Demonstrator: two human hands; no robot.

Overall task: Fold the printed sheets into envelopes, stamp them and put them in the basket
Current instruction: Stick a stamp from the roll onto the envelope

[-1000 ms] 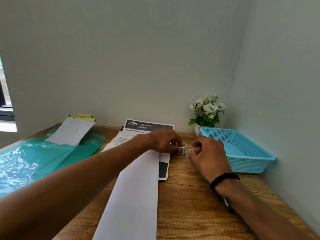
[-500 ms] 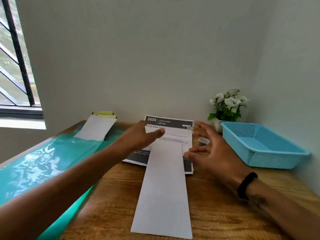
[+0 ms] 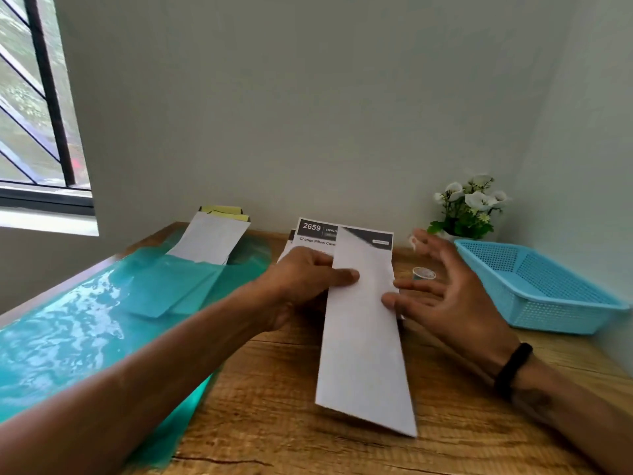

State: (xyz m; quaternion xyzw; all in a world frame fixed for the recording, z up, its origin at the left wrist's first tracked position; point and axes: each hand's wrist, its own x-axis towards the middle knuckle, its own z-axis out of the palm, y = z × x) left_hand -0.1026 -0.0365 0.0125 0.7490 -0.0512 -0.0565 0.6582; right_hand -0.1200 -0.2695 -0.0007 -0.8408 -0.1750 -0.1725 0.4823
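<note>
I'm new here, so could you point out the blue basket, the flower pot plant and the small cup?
blue basket (image 3: 579, 311), head view, front wall.
flower plant (image 3: 474, 200), head view, white blossoms.
small cup (image 3: 423, 273), head view, rim.

Wooden table (image 3: 274, 423), set in a corner. On it: teal plastic sheet (image 3: 68, 337) over the left side w/ white envelopes (image 3: 210, 240) at its far end; printed sheets (image 3: 310, 234) center-back, a long folded white sheet (image 3: 363, 354) lying over them; small cup (image 3: 423, 273) just right; blue basket (image 3: 548, 296) far right; flower pot (image 3: 469, 210) in back corner.
</note>
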